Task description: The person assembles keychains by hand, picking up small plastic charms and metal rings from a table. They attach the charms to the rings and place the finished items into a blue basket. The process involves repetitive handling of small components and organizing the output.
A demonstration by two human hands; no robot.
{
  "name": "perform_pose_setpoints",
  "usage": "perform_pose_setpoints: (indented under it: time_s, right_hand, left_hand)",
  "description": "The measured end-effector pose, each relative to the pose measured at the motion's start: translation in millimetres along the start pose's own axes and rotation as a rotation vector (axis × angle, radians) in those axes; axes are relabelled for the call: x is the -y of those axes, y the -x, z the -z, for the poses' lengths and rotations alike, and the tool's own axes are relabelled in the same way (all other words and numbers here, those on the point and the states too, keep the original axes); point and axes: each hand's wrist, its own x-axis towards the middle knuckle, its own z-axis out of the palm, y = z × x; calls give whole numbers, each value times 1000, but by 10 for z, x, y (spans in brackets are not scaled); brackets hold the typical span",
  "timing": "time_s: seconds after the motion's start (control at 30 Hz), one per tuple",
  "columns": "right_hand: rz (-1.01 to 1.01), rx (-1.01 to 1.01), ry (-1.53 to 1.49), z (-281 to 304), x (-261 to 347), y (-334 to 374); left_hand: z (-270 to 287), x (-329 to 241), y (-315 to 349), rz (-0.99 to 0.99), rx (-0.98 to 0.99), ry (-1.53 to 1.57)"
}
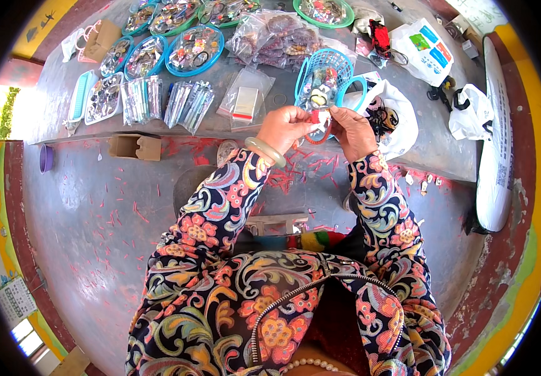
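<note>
In front of the blue plastic basket [343, 62], both hands are raised close together at the table's near edge. A small red-and-white piece [322, 117] is pinched between them, and a reddish loop [327, 135] hangs below it; its exact kind is too small to tell. My left hand [286, 128], with a pale bangle [265, 152] at the wrist, grips the piece from the left. From the right, my right hand [354, 134] pinches it with thumb and fingertips. Mixed small trinkets [322, 88] fill the basket just beyond the fingers.
Round trays of trinkets [195, 50], bundles of pens [189, 104] and clear bags [276, 37] cover the table's left and middle. A white bag [402, 128] of dark items stands right of my hands. Below lie a cardboard box [135, 147] and red scraps [283, 178].
</note>
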Motion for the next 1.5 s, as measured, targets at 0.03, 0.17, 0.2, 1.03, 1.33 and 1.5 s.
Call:
perform_pose_setpoints:
  time_s: [0.03,0.17,0.2,1.03,1.33,1.5]
  right_hand:
    - [-2,1,0,-19,14,13]
    - [3,30,3,28,-3,-9]
    - [1,31,7,26,-7,-13]
    - [-28,52,48,-5,-47,-6]
    - [-4,88,92,-53,-48,28]
    - [34,20,10,-103,-93,59]
  left_hand:
    - [2,-4,1,1,-3,-10]
    - [6,4,-3,11,-20,55]
    - [-1,-6,1,-7,-35,36]
    - [-1,98,-56,-43,28,198]
    - [-27,63,-24,-65,60,53]
    - [-59,19,9,-73,23,3]
